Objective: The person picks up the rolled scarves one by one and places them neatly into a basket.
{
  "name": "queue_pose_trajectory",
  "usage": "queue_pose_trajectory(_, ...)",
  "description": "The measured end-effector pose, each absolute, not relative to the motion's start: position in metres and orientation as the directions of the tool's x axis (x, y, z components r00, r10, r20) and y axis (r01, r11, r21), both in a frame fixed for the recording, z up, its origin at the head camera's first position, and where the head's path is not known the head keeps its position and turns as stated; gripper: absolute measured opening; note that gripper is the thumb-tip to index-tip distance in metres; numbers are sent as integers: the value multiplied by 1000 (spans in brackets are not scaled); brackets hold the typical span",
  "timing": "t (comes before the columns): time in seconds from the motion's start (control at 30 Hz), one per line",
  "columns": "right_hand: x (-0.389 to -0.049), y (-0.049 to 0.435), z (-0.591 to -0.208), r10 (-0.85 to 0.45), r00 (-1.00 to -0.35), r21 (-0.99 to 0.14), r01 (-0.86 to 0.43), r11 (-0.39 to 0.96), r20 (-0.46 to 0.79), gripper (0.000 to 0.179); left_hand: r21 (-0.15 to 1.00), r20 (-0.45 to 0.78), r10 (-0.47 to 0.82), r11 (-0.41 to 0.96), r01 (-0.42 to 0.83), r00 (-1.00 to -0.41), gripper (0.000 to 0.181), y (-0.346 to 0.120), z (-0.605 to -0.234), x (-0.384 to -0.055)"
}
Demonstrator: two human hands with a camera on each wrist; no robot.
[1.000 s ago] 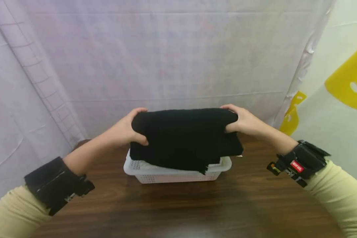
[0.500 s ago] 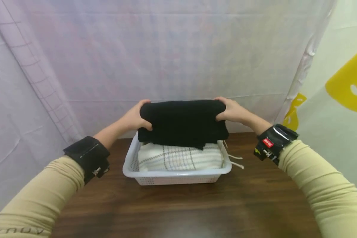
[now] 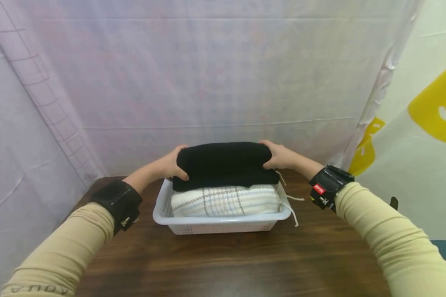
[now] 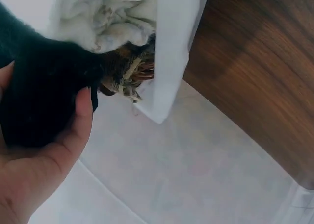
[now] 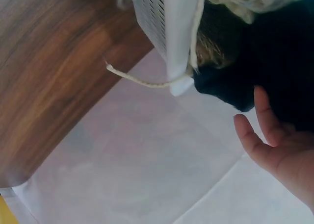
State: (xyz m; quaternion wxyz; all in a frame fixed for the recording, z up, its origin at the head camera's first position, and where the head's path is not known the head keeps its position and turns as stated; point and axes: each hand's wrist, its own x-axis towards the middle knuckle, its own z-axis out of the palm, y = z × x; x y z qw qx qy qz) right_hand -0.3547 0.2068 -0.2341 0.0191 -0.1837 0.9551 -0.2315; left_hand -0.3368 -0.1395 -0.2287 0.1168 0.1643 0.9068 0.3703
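A folded black cloth [image 3: 226,165] is held over the back half of a white plastic basket [image 3: 223,220]. My left hand [image 3: 171,165] grips its left end, thumb on the near face and fingers round the far side. At the opposite end my right hand [image 3: 278,156] holds it the same way. Under and in front of the cloth, a white plaid fabric [image 3: 223,202] with grey and blue stripes fills the basket. Its cream tassels [image 3: 295,199] hang over the right rim. The left wrist view shows brownish fringe [image 4: 130,74] inside the basket, beside the cloth.
The basket stands on a dark brown wooden table [image 3: 223,264], near its back edge. A pale sheet [image 3: 215,74] hangs behind it, with more sheeting at the left. Yellow shapes [image 3: 438,103] mark the white covering on the right.
Both hands have carried the black cloth back from the basket's front, uncovering the plaid fabric, then lowered it towards the basket's back part. The hands have come slightly closer together.
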Motion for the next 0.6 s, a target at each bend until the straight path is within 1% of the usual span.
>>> queue_pose_trajectory(0.1, -356, 205, -241, -347, -938, -449, -312, 837, 6, 83, 715, -143, 403, 673, 187, -904, 101, -140, -234, -338)
queue_pose_trajectory(0.23, -357, 203, -249, -339, -941, -451, -296, 842, -15, 81, 707, -184, 403, 688, 164, -897, 102, -140, -239, -340)
queue_pose_trajectory(0.33, -357, 202, -256, -337, -941, -463, -291, 837, -19, 79, 695, -189, 383, 703, 153, -904, 101, -140, -242, -340)
queue_pose_trajectory(0.6, -357, 197, -267, -362, -932, -488, -319, 813, 6, 77, 696, -178, 390, 699, 164, -904, 99, -143, -251, -339)
